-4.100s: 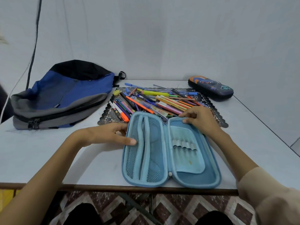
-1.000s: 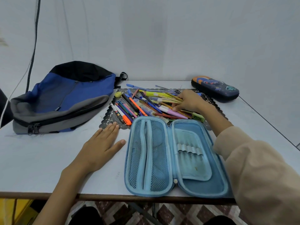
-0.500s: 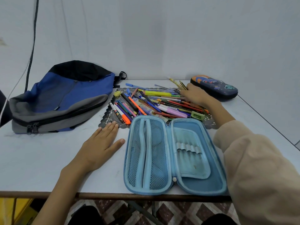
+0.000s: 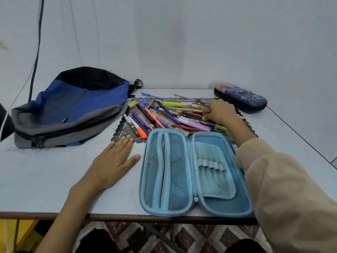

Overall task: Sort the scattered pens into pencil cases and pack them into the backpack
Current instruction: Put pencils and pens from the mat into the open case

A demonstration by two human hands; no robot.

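A pile of coloured pens and pencils lies on a dark lace mat in the middle of the table. In front of it a light blue pencil case lies opened flat, with a mesh pocket on the left and elastic loops on the right; no pens show inside. My right hand sits on the right side of the pile, fingers curled round a bundle of pencils whose ends stick out past my wrist. My left hand lies flat on the table left of the case. A blue, grey and black backpack lies zipped at the left.
A dark blue printed pencil case lies closed at the far right corner. The white table meets walls at the back and right; its front edge is just below the open case. A black cable hangs at the left.
My right hand, which had pencils tilted up at the pile's far right half a second ago, has dropped lower onto the pile. My left hand has stayed flat on the table.
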